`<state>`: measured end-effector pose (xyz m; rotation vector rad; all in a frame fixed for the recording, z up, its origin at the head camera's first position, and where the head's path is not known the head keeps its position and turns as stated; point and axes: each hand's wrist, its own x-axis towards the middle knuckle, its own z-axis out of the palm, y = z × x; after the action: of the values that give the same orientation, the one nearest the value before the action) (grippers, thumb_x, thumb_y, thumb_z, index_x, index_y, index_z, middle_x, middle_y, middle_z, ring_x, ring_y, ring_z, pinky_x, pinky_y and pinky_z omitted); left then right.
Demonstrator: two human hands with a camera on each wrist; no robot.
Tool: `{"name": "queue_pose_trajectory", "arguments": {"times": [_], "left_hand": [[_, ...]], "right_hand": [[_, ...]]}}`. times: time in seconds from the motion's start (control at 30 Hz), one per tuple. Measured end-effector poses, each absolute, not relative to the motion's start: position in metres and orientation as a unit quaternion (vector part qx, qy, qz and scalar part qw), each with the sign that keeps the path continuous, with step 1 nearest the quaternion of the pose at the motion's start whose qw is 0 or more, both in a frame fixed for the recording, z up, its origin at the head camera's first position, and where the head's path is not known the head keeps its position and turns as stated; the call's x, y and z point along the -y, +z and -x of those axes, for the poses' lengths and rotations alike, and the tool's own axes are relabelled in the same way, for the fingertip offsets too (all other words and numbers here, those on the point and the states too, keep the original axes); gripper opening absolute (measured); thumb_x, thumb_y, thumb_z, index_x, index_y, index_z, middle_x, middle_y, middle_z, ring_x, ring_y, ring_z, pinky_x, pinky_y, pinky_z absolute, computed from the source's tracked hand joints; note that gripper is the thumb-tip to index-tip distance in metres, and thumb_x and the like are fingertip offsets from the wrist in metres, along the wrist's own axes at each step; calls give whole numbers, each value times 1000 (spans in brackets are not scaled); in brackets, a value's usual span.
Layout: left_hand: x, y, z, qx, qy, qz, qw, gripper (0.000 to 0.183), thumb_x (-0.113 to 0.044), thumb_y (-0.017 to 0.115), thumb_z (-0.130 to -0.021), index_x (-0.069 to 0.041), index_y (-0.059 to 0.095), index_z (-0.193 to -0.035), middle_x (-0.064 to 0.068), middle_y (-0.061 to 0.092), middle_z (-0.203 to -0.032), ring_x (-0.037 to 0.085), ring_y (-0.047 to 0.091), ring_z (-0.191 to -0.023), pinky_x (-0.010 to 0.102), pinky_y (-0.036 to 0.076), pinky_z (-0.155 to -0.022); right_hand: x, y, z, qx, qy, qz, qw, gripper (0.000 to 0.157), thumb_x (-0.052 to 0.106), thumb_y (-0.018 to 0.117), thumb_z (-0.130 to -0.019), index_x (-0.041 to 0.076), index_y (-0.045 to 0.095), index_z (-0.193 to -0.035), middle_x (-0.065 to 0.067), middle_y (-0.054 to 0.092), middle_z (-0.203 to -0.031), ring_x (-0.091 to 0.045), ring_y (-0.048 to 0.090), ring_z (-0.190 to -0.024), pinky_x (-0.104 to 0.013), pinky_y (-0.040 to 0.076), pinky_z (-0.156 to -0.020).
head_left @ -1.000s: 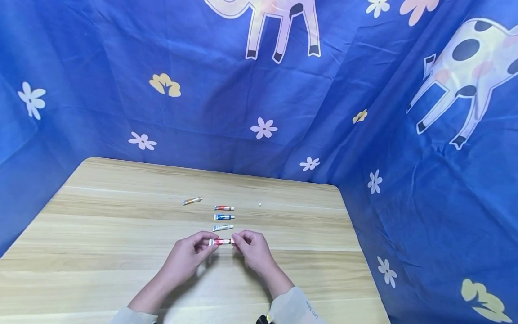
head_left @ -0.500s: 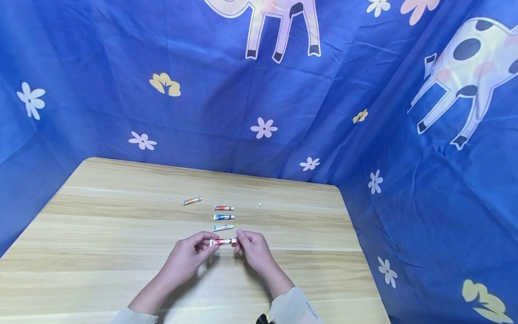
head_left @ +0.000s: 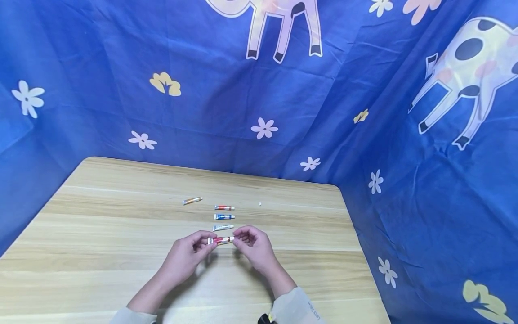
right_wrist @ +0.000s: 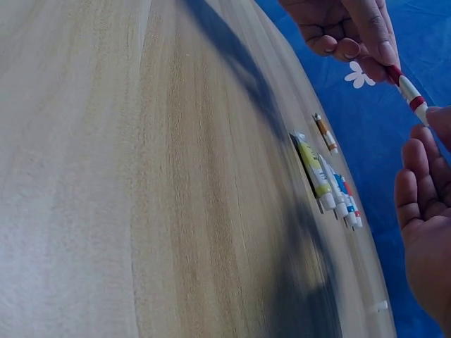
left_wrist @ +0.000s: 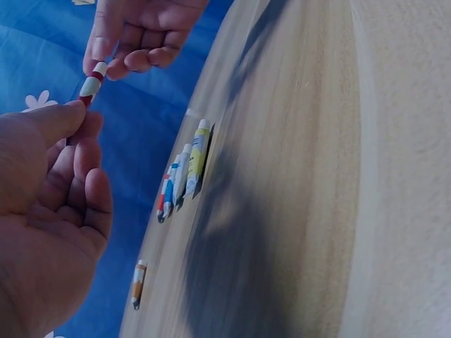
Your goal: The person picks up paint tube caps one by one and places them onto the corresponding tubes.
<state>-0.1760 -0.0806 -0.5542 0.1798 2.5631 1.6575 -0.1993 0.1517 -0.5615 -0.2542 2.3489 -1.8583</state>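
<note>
My left hand [head_left: 186, 253] pinches a red-and-white paint tube [head_left: 220, 240] by its flat end, between thumb and fingers. The tube is held above the table, its white cap pointing right. At that cap my right hand [head_left: 256, 249] has thumb and index finger on either side, pinching it, as the right wrist view shows. Beyond the hands lie a silver-white tube [head_left: 223, 227], a blue tube [head_left: 224, 217] and a red tube [head_left: 224, 208] in a row. A yellow tube [right_wrist: 313, 170] beside them appears in the wrist views and is hidden in the head view.
An orange-brown tube [head_left: 192, 200] lies apart at the left of the row. To the right is a tiny white piece [head_left: 260, 204], too small to identify. Blue printed cloth [head_left: 218, 112] hangs behind and beside the wooden table [head_left: 121, 216].
My right fingers shifted on the cap end, drawing slightly right half a second ago and coming back round it now. The held tube has moved slightly left. The tubes on the table have stayed put.
</note>
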Motion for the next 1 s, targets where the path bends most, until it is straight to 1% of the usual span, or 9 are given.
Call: {"name": "queue_pose_trajectory", "arguments": {"times": [0.17,0.27,0.37,0.53,0.6,0.77,0.87,1.0], "left_hand": [[80,-554,174,-839,540,-57,41,23,-18,80,-98,-15,77,-121,5,80,-97,15,73,-80,21,57,-73],[79,-553,173,-838,540,-56,43,24,-19,80,-98,-15,77,-121,4,80,-97,16,73,-81,21,56,-73],[78,-553,171,-839,540,-56,43,23,-19,80,-98,-14,77,-121,5,81,-97,17,73,-81,21,56,-72],[77,-552,169,-841,536,-59,36,21,-19,82,-97,-16,78,-118,2,81,-95,13,72,-79,21,56,-72],[76,-552,169,-842,535,-62,32,20,-19,82,-96,-18,79,-116,0,80,-92,10,70,-77,21,55,-71],[74,-553,168,-841,537,-69,6,19,-16,85,-93,-23,80,-110,-4,78,-86,7,69,-73,21,54,-67],[73,-554,168,-840,537,-72,-14,20,-14,87,-91,-23,81,-108,-7,80,-86,6,70,-73,21,55,-67],[72,-555,168,-843,533,-65,-20,21,-13,88,-90,-23,82,-107,-7,81,-88,3,69,-72,21,56,-67]], "right_hand": [[-152,-562,197,-785,-610,86,61,18,4,80,-94,2,77,-111,-23,74,-106,-5,66,-89,-17,56,-83],[-152,-563,197,-791,-604,79,60,16,4,81,-94,3,78,-109,-21,75,-104,-5,65,-88,-17,56,-81],[-152,-562,196,-799,-595,65,59,13,7,82,-94,5,80,-107,-18,76,-101,-4,65,-84,-16,54,-76],[-153,-561,195,-803,-590,52,68,12,11,81,-96,6,81,-106,-13,77,-97,-3,62,-77,-16,52,-69],[-153,-562,195,-801,-592,50,72,12,11,81,-96,5,80,-107,-11,77,-96,-2,61,-77,-16,52,-69],[-152,-566,195,-796,-598,51,78,14,12,80,-97,3,79,-108,-6,74,-95,-3,61,-77,-16,52,-69],[-152,-567,195,-794,-600,51,80,15,12,79,-98,2,77,-108,-5,73,-94,-3,60,-78,-16,52,-70],[-150,-566,194,-794,-600,49,84,14,13,78,-98,2,77,-107,-5,72,-95,-4,60,-80,-16,52,-71]]}}
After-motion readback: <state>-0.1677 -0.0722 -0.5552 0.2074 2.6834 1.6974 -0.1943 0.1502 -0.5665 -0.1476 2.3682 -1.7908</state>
